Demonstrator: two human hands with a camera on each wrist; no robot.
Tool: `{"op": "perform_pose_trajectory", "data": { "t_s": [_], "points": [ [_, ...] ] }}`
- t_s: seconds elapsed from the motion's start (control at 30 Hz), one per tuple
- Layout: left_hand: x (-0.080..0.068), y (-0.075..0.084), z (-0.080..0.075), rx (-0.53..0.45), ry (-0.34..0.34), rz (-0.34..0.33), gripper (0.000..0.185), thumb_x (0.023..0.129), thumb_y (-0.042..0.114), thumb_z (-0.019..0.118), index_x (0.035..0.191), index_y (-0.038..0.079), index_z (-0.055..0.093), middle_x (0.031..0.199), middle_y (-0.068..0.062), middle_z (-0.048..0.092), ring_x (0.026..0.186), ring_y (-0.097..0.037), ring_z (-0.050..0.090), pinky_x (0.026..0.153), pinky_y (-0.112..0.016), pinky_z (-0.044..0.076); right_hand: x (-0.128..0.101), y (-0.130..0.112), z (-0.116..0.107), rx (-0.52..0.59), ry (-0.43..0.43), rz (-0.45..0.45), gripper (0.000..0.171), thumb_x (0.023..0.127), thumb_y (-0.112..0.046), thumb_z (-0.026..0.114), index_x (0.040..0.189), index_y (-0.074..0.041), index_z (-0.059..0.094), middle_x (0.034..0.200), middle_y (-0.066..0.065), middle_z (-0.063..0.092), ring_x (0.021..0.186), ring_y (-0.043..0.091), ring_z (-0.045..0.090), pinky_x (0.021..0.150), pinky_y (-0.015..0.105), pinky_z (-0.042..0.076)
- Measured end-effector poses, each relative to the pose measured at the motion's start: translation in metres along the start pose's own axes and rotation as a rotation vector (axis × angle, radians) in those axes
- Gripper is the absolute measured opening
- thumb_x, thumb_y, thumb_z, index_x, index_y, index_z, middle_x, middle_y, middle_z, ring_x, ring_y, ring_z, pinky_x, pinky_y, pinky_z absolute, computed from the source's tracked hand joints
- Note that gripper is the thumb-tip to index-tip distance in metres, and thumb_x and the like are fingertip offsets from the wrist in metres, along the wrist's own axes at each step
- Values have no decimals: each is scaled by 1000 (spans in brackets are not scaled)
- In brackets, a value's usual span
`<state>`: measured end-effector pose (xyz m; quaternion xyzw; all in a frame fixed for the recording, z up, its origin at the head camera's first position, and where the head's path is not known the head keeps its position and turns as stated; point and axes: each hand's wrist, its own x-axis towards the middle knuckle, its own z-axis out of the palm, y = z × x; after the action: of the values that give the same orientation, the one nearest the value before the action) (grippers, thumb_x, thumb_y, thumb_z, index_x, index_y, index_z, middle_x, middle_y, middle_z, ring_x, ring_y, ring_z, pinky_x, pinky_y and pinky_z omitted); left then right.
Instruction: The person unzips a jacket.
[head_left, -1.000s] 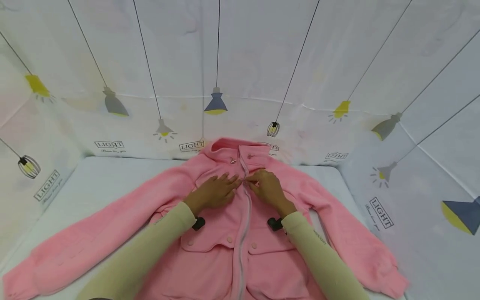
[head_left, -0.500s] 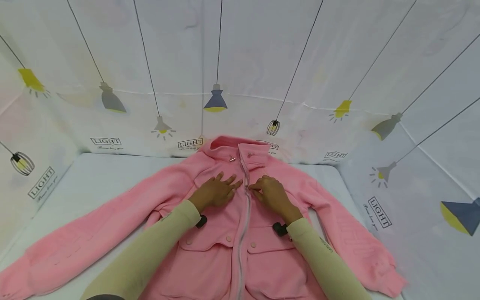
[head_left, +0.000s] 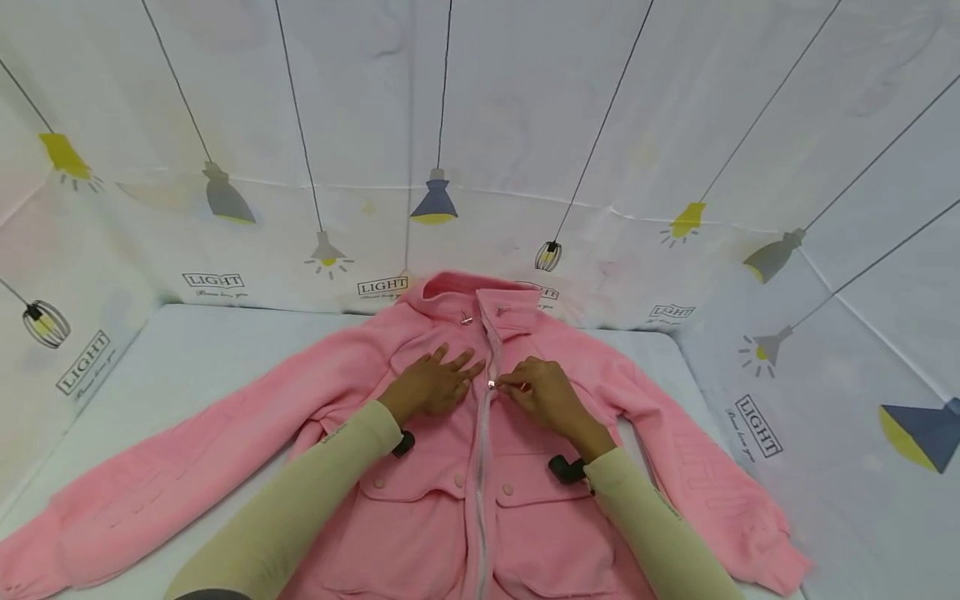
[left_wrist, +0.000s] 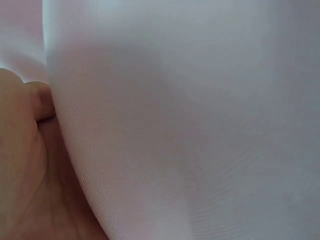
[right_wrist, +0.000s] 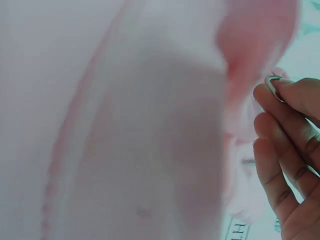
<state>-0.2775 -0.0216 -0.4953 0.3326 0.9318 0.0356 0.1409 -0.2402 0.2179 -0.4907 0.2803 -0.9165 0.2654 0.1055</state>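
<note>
Lower than a second ago, the zip pull (head_left: 492,384) has slid a little down the front of the pink jacket (head_left: 438,450), and the right hand (head_left: 546,396) has come down with it. On the far left, one sleeve (head_left: 202,450) slants out across the white desk (head_left: 225,350), its cuff at the edge of the view. Next comes the left hand (head_left: 435,385), fingers spread on the chest just beside the zip, grasping nothing; it probably steadies the cloth against the tug. With the left wrist view mostly blurred fabric, I cannot tell how firmly it presses. The jacket lies face up in the middle of the desk, collar (head_left: 517,297) toward the lamp-printed backdrop (head_left: 495,125), a small metal toggle (head_left: 467,320) on the collar's left half. Above the pull the front lies parted; below it the pale zip (head_left: 482,517) runs on as one line between two pocket flaps. Just right of that line, the right hand pinches the pull between thumb and forefinger, likely because so small a tab suits only fingertips. Beyond, the other sleeve bends outward, cuff near the desk's edge. The cloth looks soft, fairly thick and lightly creased.
</note>
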Motion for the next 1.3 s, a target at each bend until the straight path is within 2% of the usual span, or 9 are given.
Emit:
{"op": "perform_pose_trajectory", "data": {
  "t_s": [0.17,0.4,0.57,0.73,0.97,1.2,1.3],
  "points": [
    [2,1,1,10,-9,-6,54,118,36,25,171,31,25,179,-1,22,163,-46,21,130,-59,28,-6,-16,-11,75,-3,23,12,92,-10,83,102,-16,88,82,-5,74,75,9,63,68,29,56],
    [1,0,3,20,-7,-9,54,118,36,25,171,31,24,179,-1,23,163,-46,21,130,-58,28,-20,-30,-18,11,22,-100,14,91,-7,84,102,-15,88,80,-6,75,74,9,62,64,28,53],
    [-1,-1,5,4,15,4,54,118,35,26,171,29,26,178,-3,23,163,-47,21,130,-59,28,-33,-37,-18,27,32,-123,16,90,-8,84,103,-16,88,80,-7,73,75,7,63,64,26,53],
    [-2,-3,10,9,46,15,54,118,34,26,171,27,27,178,-5,25,163,-47,21,130,-58,26,-45,-43,-19,21,50,-193,16,89,-6,85,102,-15,87,82,-7,74,78,8,64,65,23,52],
    [-2,-4,12,-12,50,9,54,117,33,25,171,27,26,179,-5,23,164,-45,17,132,-59,23,-59,-45,-16,-11,66,-253,15,88,-7,86,100,-15,87,84,-6,74,81,9,65,68,24,54],
    [-4,-3,11,-2,71,28,53,118,33,26,171,26,28,178,-6,25,163,-47,20,131,-60,26,-68,-51,-14,44,76,-299,19,85,-2,86,101,-13,87,84,-7,74,78,7,62,68,18,51],
    [-4,-3,12,-2,81,26,53,118,31,27,170,25,30,177,-6,26,163,-47,22,130,-59,27,-69,-57,-14,81,54,-302,21,86,-1,85,102,-13,86,86,-8,75,80,6,62,70,17,50]
  ]
}}
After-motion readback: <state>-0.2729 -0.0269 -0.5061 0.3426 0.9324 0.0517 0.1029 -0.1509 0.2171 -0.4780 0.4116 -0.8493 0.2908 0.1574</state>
